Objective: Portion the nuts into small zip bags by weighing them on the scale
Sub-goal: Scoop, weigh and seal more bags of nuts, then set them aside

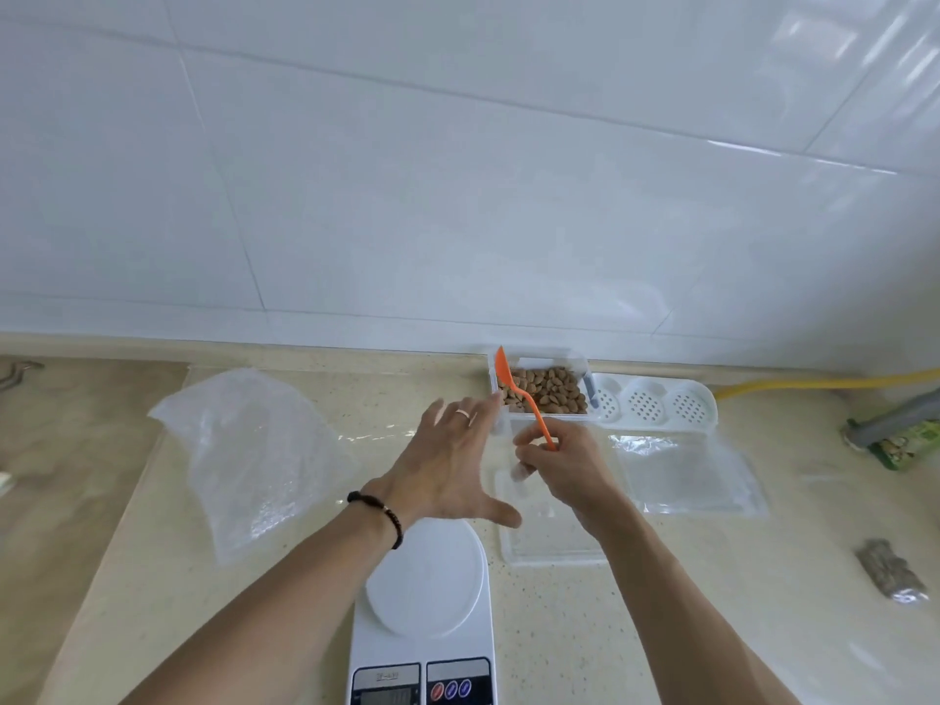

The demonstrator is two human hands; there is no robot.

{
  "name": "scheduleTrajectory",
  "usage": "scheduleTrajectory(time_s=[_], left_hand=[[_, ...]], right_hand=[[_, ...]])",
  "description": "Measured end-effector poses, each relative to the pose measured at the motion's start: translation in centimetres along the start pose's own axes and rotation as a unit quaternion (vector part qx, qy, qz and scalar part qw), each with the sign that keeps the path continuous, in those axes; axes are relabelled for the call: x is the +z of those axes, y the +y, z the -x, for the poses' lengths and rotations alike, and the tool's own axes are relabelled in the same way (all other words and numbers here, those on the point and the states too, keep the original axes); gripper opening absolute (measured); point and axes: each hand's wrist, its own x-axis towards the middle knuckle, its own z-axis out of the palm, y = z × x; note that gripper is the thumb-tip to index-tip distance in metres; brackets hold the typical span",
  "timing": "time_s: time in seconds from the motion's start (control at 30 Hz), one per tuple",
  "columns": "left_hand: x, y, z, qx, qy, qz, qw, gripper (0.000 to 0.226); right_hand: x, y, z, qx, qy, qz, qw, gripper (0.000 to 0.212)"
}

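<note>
Both hands are over the counter beyond the scale (424, 597). Left hand (447, 465): fingers spread and straight, holding nothing, reaching toward 1 o'clock with fingertips just beside the near-left corner of the nut container (541, 386). Right hand (562, 463): fingers curled, pinching the lower end of the orange spoon (521, 394).

Spoon orientation: long axis runs from the right hand at about 5 o'clock up to 11 o'clock; the blade tip points to 11 o'clock, above the container's far-left corner. The shaft crosses the nuts (552, 391). Whether the bowl carries any nuts cannot be determined.

Location of stock: nuts sit in the clear container at 12 to 1 o'clock from the scale, against the tiled wall. A clear tray or lid (549, 541) lies beside the scale at 3 o'clock. Flat clear bags (686, 475) lie further right; a large crumpled plastic bag (244, 450) lies at 10 o'clock.

Assessment: the scale platform is bare, so no portion is yet being weighed; the step appears to be the start of scooping. The next move likely calls for steadying the container with the left hand, dipping the blade into the nuts, and placing a receptacle on the platform.
</note>
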Motion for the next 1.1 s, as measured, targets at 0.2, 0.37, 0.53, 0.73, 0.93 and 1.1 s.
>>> scheduleTrajectory(time_s=[0.2,0.37,0.53,0.73,0.93,1.1], left_hand=[[1.1,-1.0,-1.4,0.038,0.093,0.115,0.988,0.085],[2.1,-2.2,-2.8,0.023,0.113,0.135,0.984,0.082],[3.0,-3.7,-4.6,-0.015,0.116,0.122,0.986,0.081],[3.7,-4.4,-6.7,-0.058,0.105,0.108,0.987,0.08],[4.4,-4.6,-7.7,-0.076,0.109,0.123,0.983,0.086],[4.8,-4.5,-7.7,-0.085,0.101,0.112,0.985,0.087]], right_hand=[[-0.2,1.1,-1.5,0.037,-0.022,-0.089,0.995,0.007],[-1.2,2.3,-3.5,0.028,0.038,-0.048,0.998,0.036],[-3.9,3.8,-7.4,0.081,0.098,0.109,0.986,0.031],[-5.4,3.9,-9.8,-0.01,0.248,0.104,0.963,0.018],[-7.0,4.0,-10.7,-0.095,0.386,0.044,0.917,0.014],[-5.9,5.4,-11.9,-0.184,0.318,0.178,0.913,0.008]])
